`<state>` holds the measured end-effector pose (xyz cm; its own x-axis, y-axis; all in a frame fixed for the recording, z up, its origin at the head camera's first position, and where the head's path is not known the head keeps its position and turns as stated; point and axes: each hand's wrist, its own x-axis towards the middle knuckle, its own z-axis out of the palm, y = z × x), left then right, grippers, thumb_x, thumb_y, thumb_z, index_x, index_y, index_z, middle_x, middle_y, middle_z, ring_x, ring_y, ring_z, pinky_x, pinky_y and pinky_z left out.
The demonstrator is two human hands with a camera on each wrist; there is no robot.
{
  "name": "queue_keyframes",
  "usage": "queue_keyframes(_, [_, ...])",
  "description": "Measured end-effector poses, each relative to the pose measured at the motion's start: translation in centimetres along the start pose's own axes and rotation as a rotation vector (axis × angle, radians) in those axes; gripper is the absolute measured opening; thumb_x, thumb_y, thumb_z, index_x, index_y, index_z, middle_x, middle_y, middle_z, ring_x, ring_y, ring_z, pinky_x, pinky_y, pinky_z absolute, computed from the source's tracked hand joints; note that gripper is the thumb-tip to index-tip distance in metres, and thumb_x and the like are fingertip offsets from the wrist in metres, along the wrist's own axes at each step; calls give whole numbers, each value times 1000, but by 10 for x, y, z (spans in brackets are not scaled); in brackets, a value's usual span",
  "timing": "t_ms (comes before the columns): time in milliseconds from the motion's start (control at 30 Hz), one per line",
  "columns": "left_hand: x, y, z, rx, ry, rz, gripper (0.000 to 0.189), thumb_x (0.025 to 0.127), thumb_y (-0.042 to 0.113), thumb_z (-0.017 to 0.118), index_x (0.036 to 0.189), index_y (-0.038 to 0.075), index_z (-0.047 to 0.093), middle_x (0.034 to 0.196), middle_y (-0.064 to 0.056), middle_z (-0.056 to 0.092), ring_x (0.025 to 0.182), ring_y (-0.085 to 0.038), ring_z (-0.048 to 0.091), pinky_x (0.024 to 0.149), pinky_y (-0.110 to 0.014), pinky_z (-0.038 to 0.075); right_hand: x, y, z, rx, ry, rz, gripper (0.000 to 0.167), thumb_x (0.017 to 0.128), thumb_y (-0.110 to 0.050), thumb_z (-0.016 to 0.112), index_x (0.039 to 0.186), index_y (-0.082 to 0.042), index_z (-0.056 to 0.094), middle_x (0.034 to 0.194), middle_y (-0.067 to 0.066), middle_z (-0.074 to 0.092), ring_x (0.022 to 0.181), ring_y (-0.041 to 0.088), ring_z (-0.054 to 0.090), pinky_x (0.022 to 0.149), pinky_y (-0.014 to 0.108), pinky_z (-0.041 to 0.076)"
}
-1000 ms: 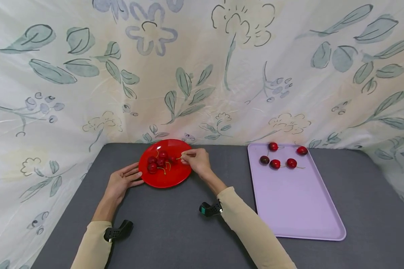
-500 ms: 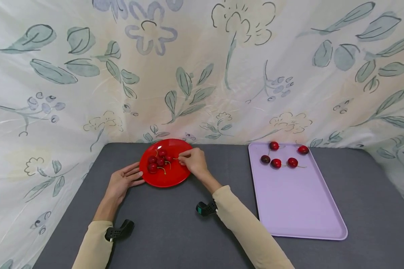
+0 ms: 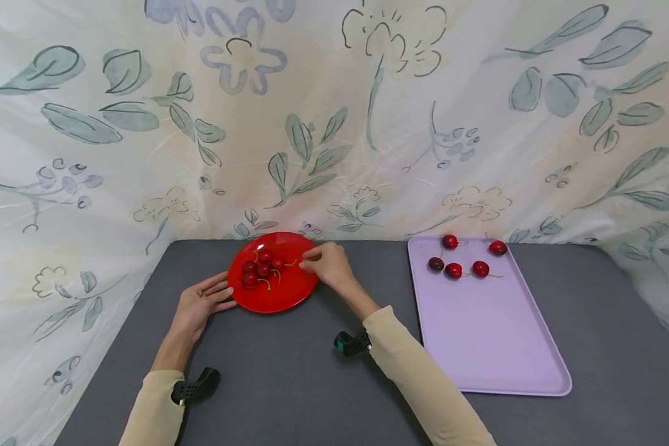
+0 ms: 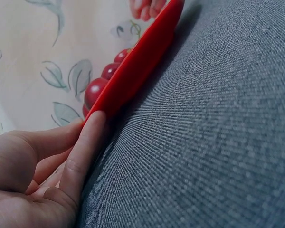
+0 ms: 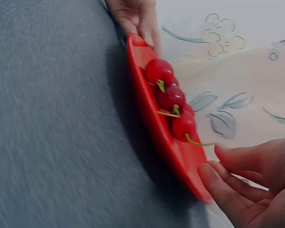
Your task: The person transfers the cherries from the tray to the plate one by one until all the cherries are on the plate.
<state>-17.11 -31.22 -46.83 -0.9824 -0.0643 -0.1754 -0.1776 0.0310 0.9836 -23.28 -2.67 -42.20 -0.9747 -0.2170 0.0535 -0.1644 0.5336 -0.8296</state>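
A red plate (image 3: 290, 291) holds several cherries with green stems, bunched on its left half. My left hand (image 3: 194, 308) holds the plate's left rim between its thumb and fingers; in the left wrist view its fingers (image 4: 80, 159) meet the rim near the cherries. Over the plate's right side is my right hand (image 3: 330, 267), thumb and forefinger slightly apart with nothing between them. In the right wrist view the nearest cherry (image 5: 183, 125) lies on the plate, and its stem (image 5: 199, 142) ends right by the forefinger tip; whether they touch I cannot tell.
To the right lies a lilac tray (image 3: 490, 341) with several cherries near its far end, one a dark cherry (image 3: 436, 264). The table has a dark grey cloth (image 3: 290, 384). Behind it hangs a flower-patterned cloth (image 3: 334, 124).
My right hand has set a cherry down beside the others on the plate and let go of its stem, then drawn back slightly to the right. My left hand stays on the rim.
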Motion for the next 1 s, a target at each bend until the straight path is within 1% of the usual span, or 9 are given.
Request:
queue_keyframes(100, [0, -1, -1, -13, -1, 0, 62, 95, 10, 65, 148, -2, 37, 122, -6, 60, 91, -8, 70, 81, -31, 59, -1, 0, -13, 25, -29, -47, 25, 86, -14, 76, 108, -2, 75, 100, 9, 73, 81, 20, 67, 66, 24, 57])
queue_keyframes(233, [-1, -1, -3, -24, -13, 3, 62, 95, 10, 65, 149, -2, 36, 117, -1, 62, 91, -8, 70, 81, -31, 59, -2, 1, -34, 80, -94, -131, 27, 87, -15, 76, 110, -1, 74, 99, 8, 73, 80, 21, 68, 70, 29, 59])
queue_keyframes(367, [-1, -1, -4, -18, -17, -3, 61, 96, 9, 63, 150, -1, 35, 119, -1, 62, 92, -8, 70, 81, -31, 59, -7, 0, -57, 56, -118, -201, 27, 88, -16, 75, 111, -3, 75, 98, 5, 74, 84, 17, 68, 73, 28, 59])
queue_keyframes(433, [-1, -1, -4, -10, -18, -6, 61, 96, 9, 62, 150, 0, 35, 122, -3, 61, 93, -8, 69, 82, -31, 58, -11, -1, -67, 35, -110, -221, 25, 87, -17, 76, 110, -5, 75, 99, 4, 74, 86, 15, 68, 75, 27, 59])
queue_keyframes(533, [0, -1, -3, -3, -18, -9, 60, 97, 10, 62, 150, 0, 35, 125, -6, 59, 93, -7, 69, 82, -31, 58, -16, -3, -82, 19, -88, -223, 23, 87, -17, 76, 108, -7, 76, 98, 3, 74, 88, 14, 69, 78, 28, 58])
queue_keyframes(667, [0, -2, -3, -8, -19, -11, 60, 97, 9, 61, 150, 0, 35, 123, -4, 59, 93, -6, 68, 82, -31, 59, -21, -3, -101, 4, -46, -256, 24, 86, -16, 77, 107, -4, 76, 97, 7, 74, 87, 17, 71, 80, 32, 59])
queue_keyframes(833, [0, 0, -2, -1, -15, -12, 60, 97, 10, 61, 150, 0, 35, 123, -4, 59, 93, -6, 68, 82, -31, 59, -29, 3, -124, -15, 4, -315, 24, 85, -12, 77, 106, 0, 75, 98, 11, 74, 85, 20, 71, 79, 33, 60])
queue_keyframes(900, [-1, 0, -2, 4, -11, -11, 60, 97, 10, 62, 150, 0, 35, 122, -4, 59, 93, -6, 68, 82, -30, 59, -34, 7, -134, -17, 27, -306, 24, 85, -12, 78, 107, -1, 76, 99, 11, 74, 85, 19, 71, 78, 32, 60])
queue_keyframes(1000, [-1, 1, -1, 0, -14, -9, 61, 96, 10, 63, 150, -1, 35, 121, -4, 59, 93, -6, 68, 82, -31, 59, -43, 16, -153, -26, 80, -268, 24, 85, -13, 77, 107, -2, 76, 101, 10, 73, 86, 20, 71, 77, 30, 60])
